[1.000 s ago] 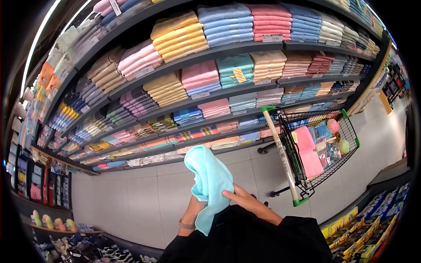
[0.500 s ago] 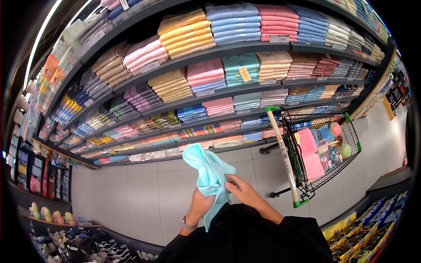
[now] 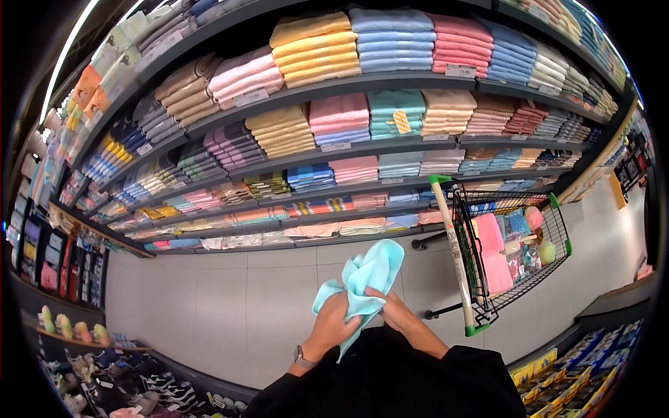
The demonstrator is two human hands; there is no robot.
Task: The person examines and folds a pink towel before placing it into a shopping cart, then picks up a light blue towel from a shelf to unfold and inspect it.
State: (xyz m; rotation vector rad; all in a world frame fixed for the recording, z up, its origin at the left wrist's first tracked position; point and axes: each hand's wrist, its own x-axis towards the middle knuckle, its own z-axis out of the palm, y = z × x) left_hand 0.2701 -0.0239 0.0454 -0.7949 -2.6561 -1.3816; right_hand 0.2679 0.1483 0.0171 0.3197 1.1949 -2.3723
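Observation:
A turquoise towel [image 3: 366, 275], bunched and folded over itself, is held in front of my body. My left hand [image 3: 333, 326], with a watch [image 3: 301, 357] on its wrist, grips the lower left of the cloth, and a loose tail hangs beneath it. On the other side my right hand [image 3: 398, 315] has its fingers closed on the towel's right edge, partly hidden by the fabric. Ahead of me, a stack of similar turquoise towels [image 3: 378, 115] with an orange-striped tag sits on a shelf.
Shelves of folded towels [image 3: 313, 47] run along the far side. A shopping cart [image 3: 529, 272] with pink towels [image 3: 496, 272] and packaged items stands at my right. Slippers [image 3: 132, 380] lie in a display at lower left, and another display [image 3: 592, 369] borders the lower right.
The towel's raised end has swung from left to right, and the cloth is more bunched. Both hands have shifted slightly right and remain on it.

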